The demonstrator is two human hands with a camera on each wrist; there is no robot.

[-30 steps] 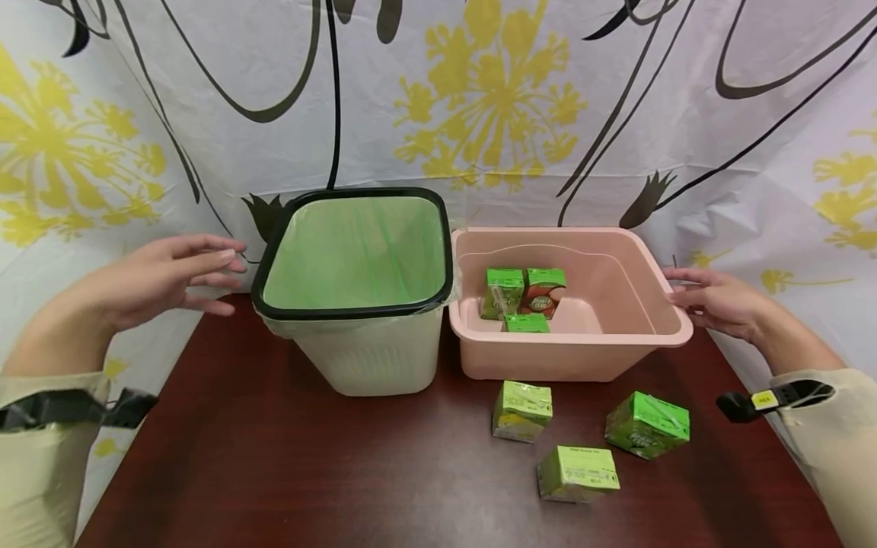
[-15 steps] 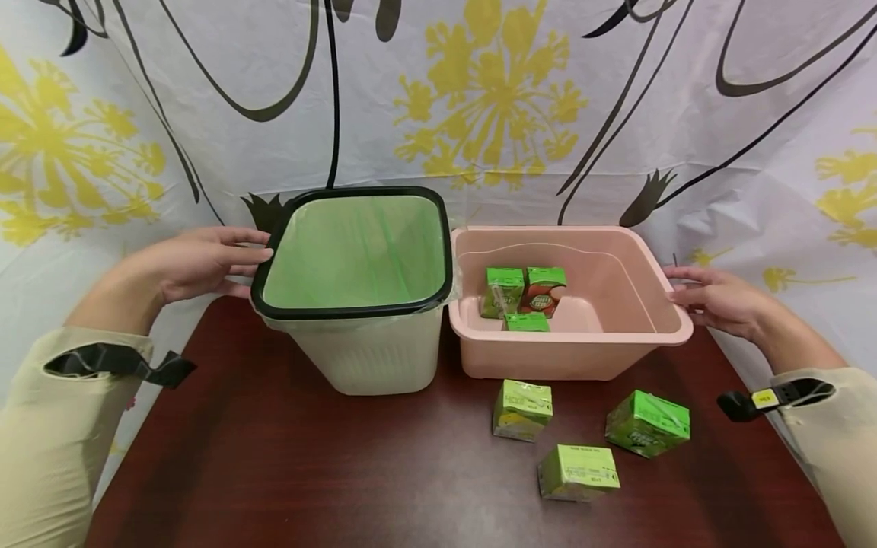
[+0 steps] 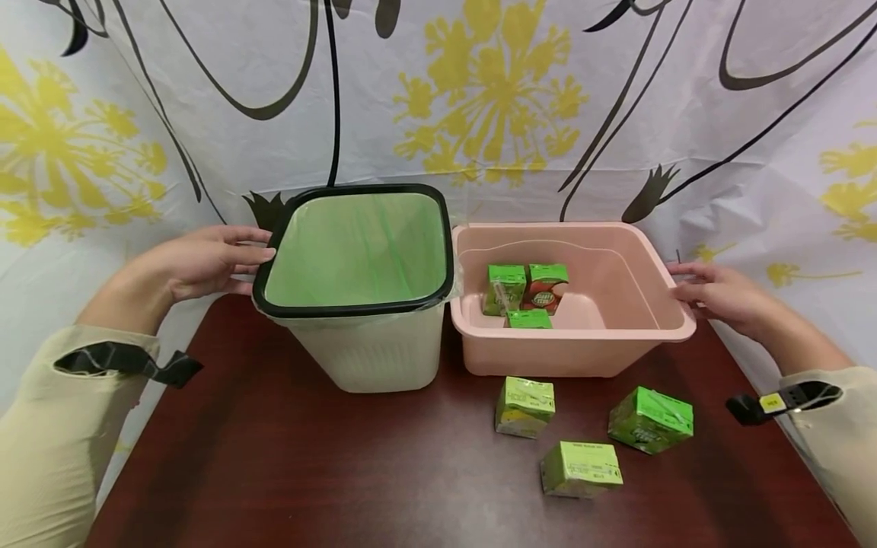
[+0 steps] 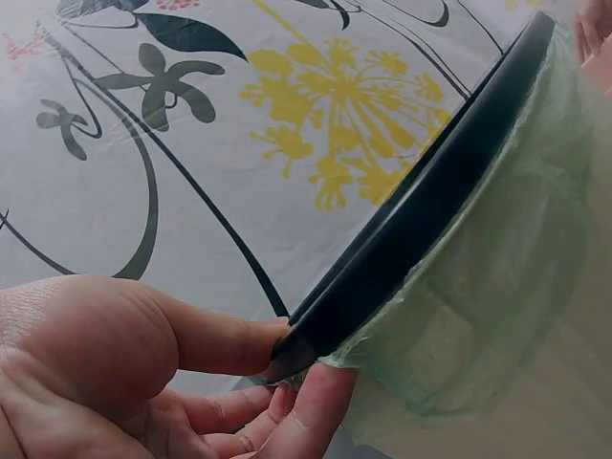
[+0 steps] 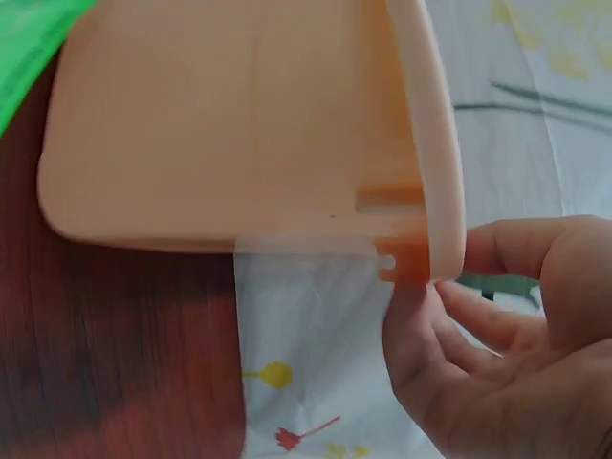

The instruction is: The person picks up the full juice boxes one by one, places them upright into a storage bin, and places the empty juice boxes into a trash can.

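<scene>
My left hand (image 3: 199, 262) pinches the left edge of a waste bin (image 3: 370, 358). In the left wrist view, its thumb lies on the bin's black rim (image 4: 421, 220) and its fingers are under it, against the pale green bag (image 4: 478, 325) lining the bin. With my right hand (image 3: 729, 297) I grip the right rim of a pink plastic basin (image 3: 534, 358). The right wrist view shows the basin's lip (image 5: 445, 172) between thumb and fingers. Three small green cartons (image 3: 505, 289) stand inside the basin, toward its left, one with a red picture on its front.
Bin and basin stand side by side at the back of a dark red-brown table (image 3: 274, 472). In front of the basin are a yellow-green carton (image 3: 524, 407), another yellow-green carton (image 3: 581, 468) and a bright green carton (image 3: 651, 420). A flower-patterned white sheet (image 3: 589, 76) hangs behind.
My left hand has moved right, from beside the bin onto its rim, and taken hold of it. The right hand stays at the basin's rim. Bin, basin and cartons look unmoved.
</scene>
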